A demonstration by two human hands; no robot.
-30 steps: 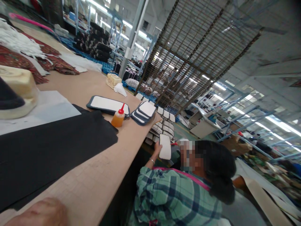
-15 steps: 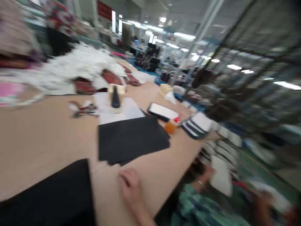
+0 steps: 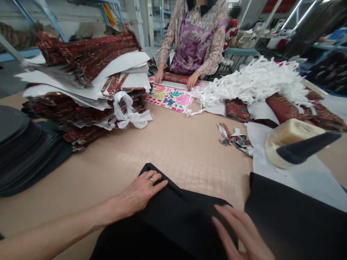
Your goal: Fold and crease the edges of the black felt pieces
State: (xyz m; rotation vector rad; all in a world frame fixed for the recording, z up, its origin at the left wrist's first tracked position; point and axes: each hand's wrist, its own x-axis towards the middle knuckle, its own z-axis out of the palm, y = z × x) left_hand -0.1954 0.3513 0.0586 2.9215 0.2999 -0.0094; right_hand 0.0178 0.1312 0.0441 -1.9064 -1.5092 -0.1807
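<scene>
Worktable (image 3: 184, 151), tan, gridded surface, fills the view. Stack of red patterned fabric and white sheets (image 3: 86, 83) sits far left; dark stacked pieces (image 3: 24, 151) at the left edge. Heap of white strips (image 3: 252, 83) lies far right, over more red fabric. Second black sheet (image 3: 292, 220) at near right, just beside the first. Black sheet (image 3: 173, 220) lies flat at the near edge, under both hands. A person across the table presses both hands on a floral sheet (image 3: 170, 97). Pale block (image 3: 290, 139) stands right, on white paper. Left hand (image 3: 141, 191), open, palm down, fingers spread on the black sheet's far corner. Right hand (image 3: 241, 234), open and flat, rests on the sheet's right edge.
</scene>
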